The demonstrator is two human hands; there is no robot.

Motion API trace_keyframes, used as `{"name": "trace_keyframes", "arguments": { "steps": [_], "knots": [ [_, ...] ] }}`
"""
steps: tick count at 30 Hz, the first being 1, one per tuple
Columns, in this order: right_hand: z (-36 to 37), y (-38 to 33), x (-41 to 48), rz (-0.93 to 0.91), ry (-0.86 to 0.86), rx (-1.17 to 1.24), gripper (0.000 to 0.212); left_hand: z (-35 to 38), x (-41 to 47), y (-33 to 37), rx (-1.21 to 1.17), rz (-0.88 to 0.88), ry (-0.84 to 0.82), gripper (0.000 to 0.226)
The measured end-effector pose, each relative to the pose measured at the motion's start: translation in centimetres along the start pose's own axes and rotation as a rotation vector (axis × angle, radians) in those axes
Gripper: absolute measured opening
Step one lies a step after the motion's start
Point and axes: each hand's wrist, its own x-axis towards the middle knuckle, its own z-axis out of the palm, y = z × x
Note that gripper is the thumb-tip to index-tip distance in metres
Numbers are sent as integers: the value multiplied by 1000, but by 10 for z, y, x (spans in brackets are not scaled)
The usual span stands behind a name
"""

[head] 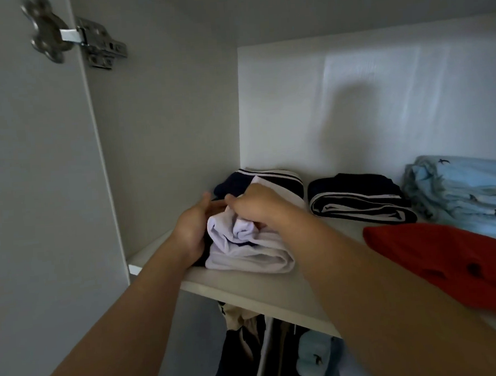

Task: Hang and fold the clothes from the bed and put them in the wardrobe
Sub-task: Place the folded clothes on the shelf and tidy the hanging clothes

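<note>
Our left hand point(192, 230) curls its fingers round a folded white garment point(251, 257) on the white wardrobe shelf point(247, 289); our right hand point(256, 207) pinches its top.

We're at the wardrobe shelf point(247, 294), both hands on a folded white garment point(254, 255). Our left hand point(192, 230) cups its left edge, and our right hand point(258, 207) pinches the bunched cloth on top. To the right lie a navy striped garment point(358, 203), a red garment point(449, 262) and a pale blue stack point(468, 194).
</note>
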Motion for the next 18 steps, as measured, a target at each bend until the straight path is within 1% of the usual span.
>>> {"name": "trace_keyframes", "arguments": {
  "steps": [1, 2, 3, 4, 5, 6, 7, 8, 9, 10, 11, 12, 13, 14, 15, 16, 18],
  "knots": [
    [-1, 1, 1, 22, -48, 46, 44, -3, 3, 1, 3, -5, -45, 60],
    [-6, 1, 2, 37, -86, 101, 42, -5, 3, 0, 41, 0, -73, 65],
    [-15, 3, 5, 16, -64, 110, 34, -5, 1, 2, 86, 9, -92, 63],
    [-25, 4, 9, -17, -31, 104, 25, -4, 0, 0, 129, 32, -123, 54],
    [-35, 7, 10, -46, 27, 72, 21, -2, -1, -1, 186, 73, -141, 39],
    [-44, 12, 13, -82, 100, 22, 23, -1, -3, -3, 234, 110, -164, 24],
    [-48, 21, 14, -109, 163, -75, 26, -1, -3, -5, 272, 134, -190, 22],
    [-50, 33, 17, -124, 247, -155, 29, -1, -3, -7, 287, 132, -191, 34],
    [-51, 43, 18, -121, 324, -174, 32, 1, -5, -6, 285, 133, -174, 43],
    [-51, 53, 20, -101, 388, -164, 37, 1, -6, -7, 259, 132, -156, 48],
    [-50, 62, 22, -57, 414, -158, 44, 2, -6, -7, 215, 129, -158, 49],
    [-50, 69, 24, 4, 380, -162, 53, 0, -5, -7, 165, 130, -182, 49],
    [-49, 76, 28, 56, 305, -136, 60, -1, -5, -6, 124, 120, -192, 48],
    [-48, 82, 32, 87, 234, -82, 61, -1, -7, -4, 99, 111, -186, 48],
    [-47, 86, 36, 89, 194, -28, 58, -2, -7, -3, 81, 107, -165, 48],
    [-47, 87, 37, 60, 199, -3, 52, -2, -6, -2, 66, 101, -136, 45],
    [-52, 84, 41, -60, 280, 6, 35, -1, -6, -1, 20, 95, -117, 27]
  ]
}}
